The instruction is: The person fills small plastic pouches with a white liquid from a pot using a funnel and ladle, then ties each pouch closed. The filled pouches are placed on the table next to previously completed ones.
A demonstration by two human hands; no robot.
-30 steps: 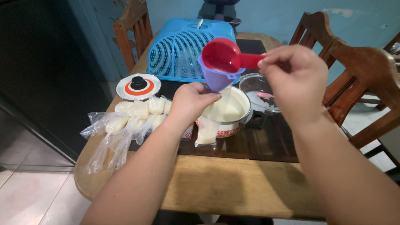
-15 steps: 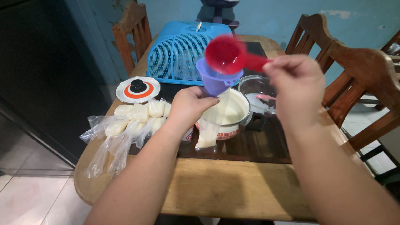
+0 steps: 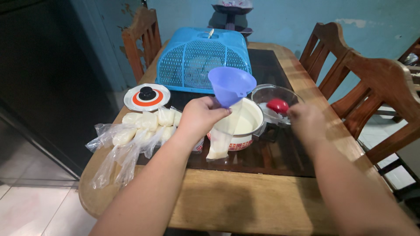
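A: Purple plastic funnel [image 3: 230, 85]: where was it located, and how was it supported?

B: It stood upright above the pot [image 3: 238, 124] of white liquid. The left hand [image 3: 200, 116] was clenched around its spout together with the mouth of a clear plastic bag [image 3: 220, 137]. The bag hung down in front of the pot, white liquid filling its lower part.

A: And the right hand [image 3: 306, 121]?

B: It was beside the glass bowl [image 3: 273, 100], fingers closed on the handle of the red scoop [image 3: 278, 105], whose cup rested inside the bowl. The exact grip was blurred.

A: Surrounding items?

B: Filled, tied bags [image 3: 146, 124] lay left of the pot on the wooden table [image 3: 245, 196], near 1 pot lid [image 3: 147, 97]. A blue mesh food cover [image 3: 199, 54] stood behind them.
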